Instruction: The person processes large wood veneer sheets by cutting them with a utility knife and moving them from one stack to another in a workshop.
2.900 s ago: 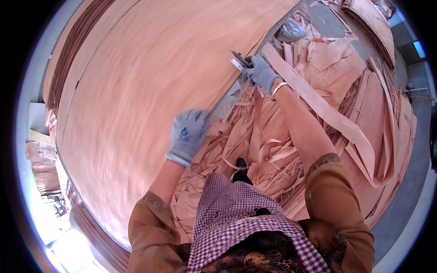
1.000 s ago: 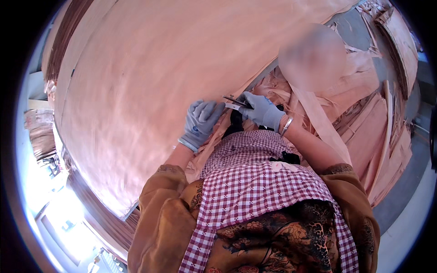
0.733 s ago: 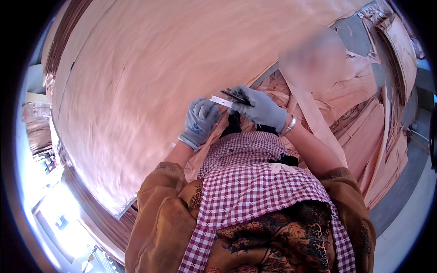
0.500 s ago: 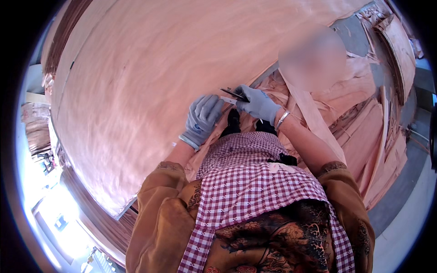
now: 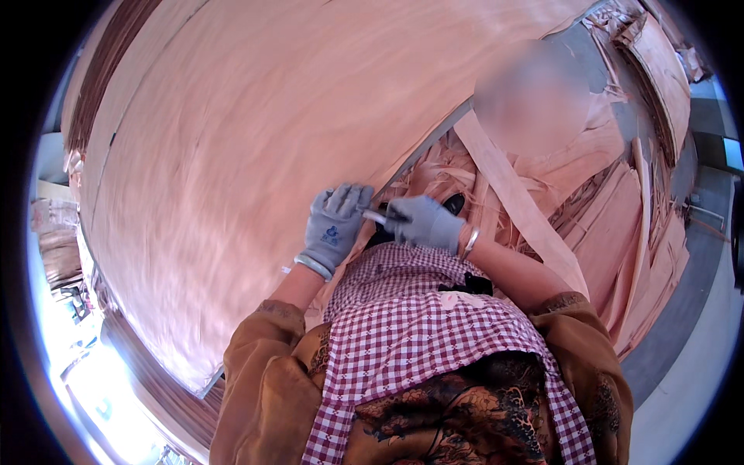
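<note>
My left hand, in a grey work glove, is raised at the near edge of a broad pinkish wood veneer sheet. Its thumb and fingers come together at one end of a short white strip. Close by on the right, my gloved right hand is closed around a dark narrow tool, smeared by motion, and meets the strip's other end. The tool's exact kind cannot be made out. Below the hands hangs my checked apron.
Torn veneer scraps and a long veneer strip lie to the right of my feet. A curved veneer stack is at the far right. A blurred round patch hides part of the scraps. More stacked sheets show at lower left.
Both hands have come lower and nearer to my body, and the right has moved left, closer to the left hand. The dark tool's pointed end, plain before, is now blurred.
</note>
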### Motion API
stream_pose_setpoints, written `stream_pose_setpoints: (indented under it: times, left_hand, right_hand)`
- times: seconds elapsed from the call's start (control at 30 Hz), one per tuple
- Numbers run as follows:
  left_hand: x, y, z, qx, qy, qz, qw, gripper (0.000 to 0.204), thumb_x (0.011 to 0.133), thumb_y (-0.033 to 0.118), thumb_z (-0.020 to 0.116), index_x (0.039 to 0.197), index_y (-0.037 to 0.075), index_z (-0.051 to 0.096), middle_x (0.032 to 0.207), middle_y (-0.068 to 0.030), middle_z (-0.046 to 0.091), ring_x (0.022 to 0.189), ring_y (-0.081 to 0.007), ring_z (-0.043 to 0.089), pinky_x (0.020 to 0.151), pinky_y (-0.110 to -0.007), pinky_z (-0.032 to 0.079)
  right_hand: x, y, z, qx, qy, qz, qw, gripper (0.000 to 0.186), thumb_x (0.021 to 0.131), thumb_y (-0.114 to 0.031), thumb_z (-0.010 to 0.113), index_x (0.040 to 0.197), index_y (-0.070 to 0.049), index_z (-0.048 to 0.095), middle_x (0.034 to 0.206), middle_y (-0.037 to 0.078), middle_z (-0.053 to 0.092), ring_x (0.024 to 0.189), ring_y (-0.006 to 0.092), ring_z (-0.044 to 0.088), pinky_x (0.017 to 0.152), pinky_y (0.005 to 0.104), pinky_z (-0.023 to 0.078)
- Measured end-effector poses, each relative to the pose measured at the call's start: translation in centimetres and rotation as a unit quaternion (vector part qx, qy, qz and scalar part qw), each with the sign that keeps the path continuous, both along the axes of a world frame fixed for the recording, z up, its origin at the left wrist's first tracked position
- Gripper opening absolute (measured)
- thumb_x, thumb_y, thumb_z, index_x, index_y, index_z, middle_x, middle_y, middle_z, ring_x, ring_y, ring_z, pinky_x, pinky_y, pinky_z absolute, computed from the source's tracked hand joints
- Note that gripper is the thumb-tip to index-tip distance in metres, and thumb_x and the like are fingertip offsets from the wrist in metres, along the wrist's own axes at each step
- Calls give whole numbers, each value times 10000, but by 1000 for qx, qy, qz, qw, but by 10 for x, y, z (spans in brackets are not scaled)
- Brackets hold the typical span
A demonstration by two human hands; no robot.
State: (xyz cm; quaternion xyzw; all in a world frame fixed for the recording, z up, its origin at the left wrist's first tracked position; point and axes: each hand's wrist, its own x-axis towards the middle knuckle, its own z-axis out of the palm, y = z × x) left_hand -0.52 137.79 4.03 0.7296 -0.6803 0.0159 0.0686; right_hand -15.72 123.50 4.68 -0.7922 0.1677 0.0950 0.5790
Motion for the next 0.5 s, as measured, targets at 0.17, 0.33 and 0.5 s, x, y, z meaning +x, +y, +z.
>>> stream_pose_setpoints:
  times: [0.17,0.33,0.5]
  left_hand:
    - [1,-12,15,33,59,5,998,350,785,178,574,1129,112,591,1072,-12,590,1049,-202,539,887,-377,414]
    - [-2,-65,7,-55,15,-30,998,392,776,218,583,1142,80,584,1150,-49,577,1082,-227,529,937,-384,392]
    - [-13,-115,-25,-46,-14,-48,998,458,779,271,589,1208,113,557,1241,-64,535,1175,-228,466,999,-479,317]
  right_hand:
    - [19,-96,-3,65,42,-209,975,117,885,-132,549,925,-23,538,685,25,591,557,101,552,481,252,450]
    - [15,-116,-14,73,62,-216,972,140,826,-110,597,903,-25,517,731,82,576,616,143,564,508,286,454]
    - [7,-108,-44,-118,6,-204,972,287,769,-213,654,880,-5,491,798,214,583,767,367,587,661,404,472]
